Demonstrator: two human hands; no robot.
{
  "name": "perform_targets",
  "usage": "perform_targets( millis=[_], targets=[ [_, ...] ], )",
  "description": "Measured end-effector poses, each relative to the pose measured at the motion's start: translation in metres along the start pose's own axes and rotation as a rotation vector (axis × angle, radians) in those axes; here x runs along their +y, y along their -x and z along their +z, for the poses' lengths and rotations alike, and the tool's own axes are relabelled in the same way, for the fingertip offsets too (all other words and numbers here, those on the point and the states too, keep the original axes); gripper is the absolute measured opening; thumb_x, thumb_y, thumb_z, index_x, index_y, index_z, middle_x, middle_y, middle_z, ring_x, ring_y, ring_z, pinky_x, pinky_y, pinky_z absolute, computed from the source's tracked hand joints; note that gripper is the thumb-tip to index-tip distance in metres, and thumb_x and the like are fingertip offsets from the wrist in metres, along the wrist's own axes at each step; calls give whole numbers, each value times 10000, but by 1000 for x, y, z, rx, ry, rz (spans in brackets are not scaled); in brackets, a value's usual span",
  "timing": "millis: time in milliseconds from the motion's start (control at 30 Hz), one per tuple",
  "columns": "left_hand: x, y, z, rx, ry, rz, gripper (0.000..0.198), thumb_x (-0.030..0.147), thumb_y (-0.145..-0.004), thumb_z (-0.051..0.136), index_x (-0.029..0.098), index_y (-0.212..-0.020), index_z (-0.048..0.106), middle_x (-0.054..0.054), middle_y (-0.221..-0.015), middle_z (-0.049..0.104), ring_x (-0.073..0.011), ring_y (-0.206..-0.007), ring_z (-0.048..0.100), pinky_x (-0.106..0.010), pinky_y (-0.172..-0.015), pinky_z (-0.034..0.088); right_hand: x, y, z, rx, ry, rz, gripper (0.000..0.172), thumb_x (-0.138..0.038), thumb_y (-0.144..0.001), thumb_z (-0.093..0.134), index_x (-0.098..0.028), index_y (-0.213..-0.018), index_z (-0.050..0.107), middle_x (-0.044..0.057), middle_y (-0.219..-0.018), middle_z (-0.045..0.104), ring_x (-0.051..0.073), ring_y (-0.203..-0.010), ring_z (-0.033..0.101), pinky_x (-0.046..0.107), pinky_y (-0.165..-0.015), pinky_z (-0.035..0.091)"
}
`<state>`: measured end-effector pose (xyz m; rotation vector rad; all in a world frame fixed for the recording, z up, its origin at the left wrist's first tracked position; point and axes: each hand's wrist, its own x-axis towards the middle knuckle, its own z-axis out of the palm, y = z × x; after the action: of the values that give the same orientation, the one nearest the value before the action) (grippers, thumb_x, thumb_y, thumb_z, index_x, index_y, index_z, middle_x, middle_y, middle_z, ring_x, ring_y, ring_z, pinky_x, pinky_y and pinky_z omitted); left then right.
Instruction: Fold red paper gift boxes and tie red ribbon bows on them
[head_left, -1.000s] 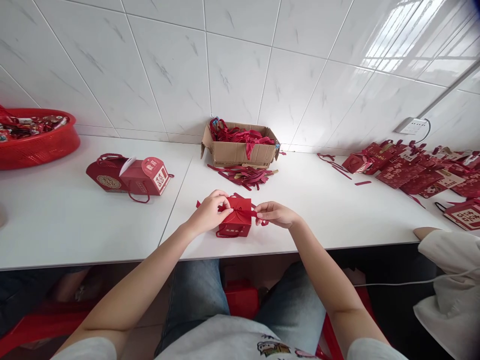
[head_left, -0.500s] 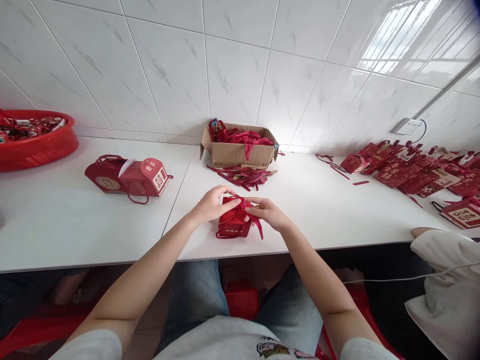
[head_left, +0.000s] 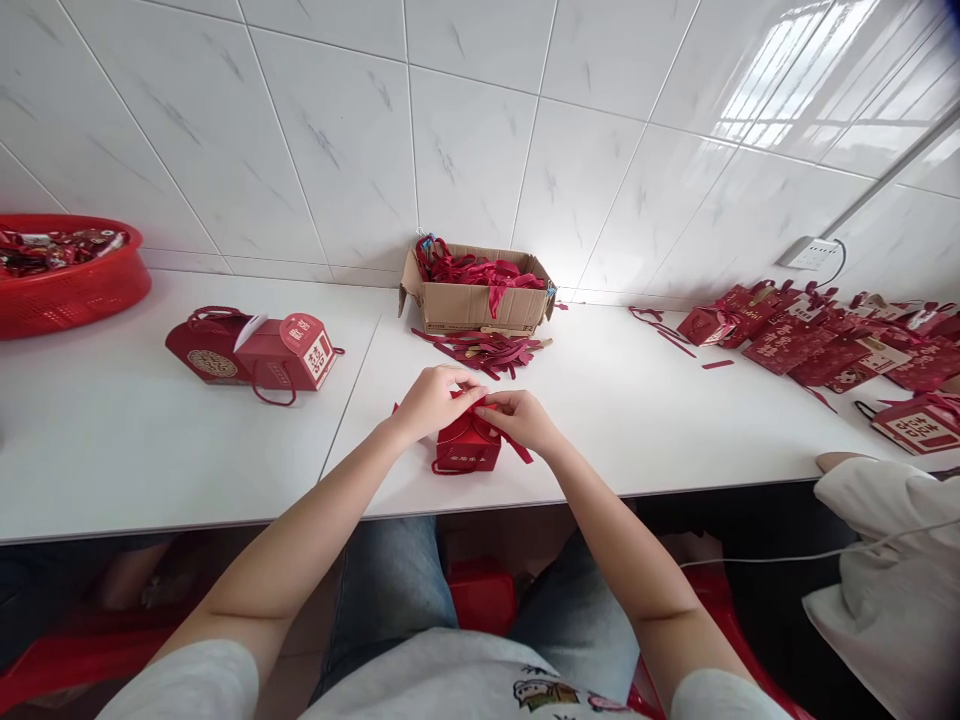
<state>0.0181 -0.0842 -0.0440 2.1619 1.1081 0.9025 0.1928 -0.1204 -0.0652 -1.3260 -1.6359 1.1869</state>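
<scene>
Gift box (head_left: 468, 454) on table (head_left: 645, 420), ribbons (head_left: 469, 268) in carton (head_left: 457, 305) behind it, basket (head_left: 75, 298) far left, packages (head_left: 793, 340) right

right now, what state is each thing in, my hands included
small red box: upright, top folded shut
ribbon: held at the box top, ends loose
left hand: fingers pinching the ribbon
right hand: fingers pinching the ribbon too
cardboard box: open, filled with ribbons
ribbon pile: lying loose
basket: open, holding wrapped pieces
gift packages: crowded together
</scene>
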Motion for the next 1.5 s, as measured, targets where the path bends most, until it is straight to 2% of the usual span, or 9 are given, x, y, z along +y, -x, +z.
perform_targets(
  millis=[133, 267, 367, 567, 900, 1067, 1167, 1300, 1500],
  targets=[
    [-7, 6, -5, 66, -14, -15, 250, 404, -866, 534, 198, -858, 677, -29, -926, 699, -176, -861, 625, -281, -749, 480, 10, -4, 6, 148, -22, -71, 235, -411, -718, 682, -183, -755, 725, 32, -777, 645, 144, -684, 592, 275, -624, 471],
    [-16, 16, -14, -85, -71, -62, 202, 387, -819, 579, 197, -829, 647, -35, -921, 657, -182, -842, 612, -310, -776, 489, 18, -5, 6, 187, -62, -137, 216, -393, -685, 710, -194, -764, 740, 77, -981, 641, 193, -887, 627, 331, -796, 500],
    [-17, 20, -16, -148, -75, -41, 202, 384, -788, 611, 198, -856, 649, -43, -953, 633, -187, -863, 614, -334, -818, 492, 16, -3, 3, 135, -51, -175, 203, -378, -711, 688, -192, -775, 739, 81, -959, 660, 198, -881, 632, 348, -803, 499],
    [-6, 12, -9, -78, 39, 6, 301, 457, -786, 633, 217, -961, 679, -47, -1017, 658, -195, -926, 613, -332, -826, 501, 7, -2, 4, 128, 1, -170, 217, -388, -745, 652, -183, -770, 719, 42, -823, 676, 149, -727, 591, 283, -653, 461],
    [-5, 2, -2, -4, 150, -100, 262, 430, -786, 624, 171, -777, 666, -29, -801, 700, -152, -718, 617, -277, -705, 512, 11, 16, -13, 55, 122, -25, 369, -427, -697, 714, -203, -981, 640, -37, -666, 583, 82, -516, 409, 243, -519, 350],
    [0, 1, -6, -45, 173, -109, 240, 390, -791, 620, 165, -830, 697, -40, -836, 716, -154, -721, 624, -276, -705, 508, 7, 9, -22, 83, 144, -67, 428, -555, -748, 653, -201, -983, 704, 29, -855, 655, 75, -534, 383, 255, -527, 362],
    [0, 0, -6, -55, 182, -112, 238, 387, -800, 613, 165, -826, 697, -34, -824, 713, -148, -705, 620, -267, -686, 502, 10, -7, -15, 58, 34, -154, 408, -542, -769, 642, -216, -999, 728, 51, -987, 652, 91, -610, 471, 270, -598, 417],
    [-4, 1, -2, 2, 165, -95, 256, 405, -813, 602, 167, -819, 698, -35, -848, 717, -151, -733, 628, -270, -698, 502, 18, -20, -3, 32, -129, -187, 337, -509, -716, 708, -186, -804, 749, 50, -906, 641, 152, -811, 585, 303, -758, 469],
    [-5, 5, 2, 83, 137, -84, 249, 415, -791, 634, 173, -798, 695, -39, -849, 721, -157, -748, 630, -278, -724, 508, 17, -13, -1, 79, -293, 0, 375, -483, -589, 805, -176, -788, 728, 32, -793, 691, 140, -702, 606, 282, -662, 490]
  ],
)
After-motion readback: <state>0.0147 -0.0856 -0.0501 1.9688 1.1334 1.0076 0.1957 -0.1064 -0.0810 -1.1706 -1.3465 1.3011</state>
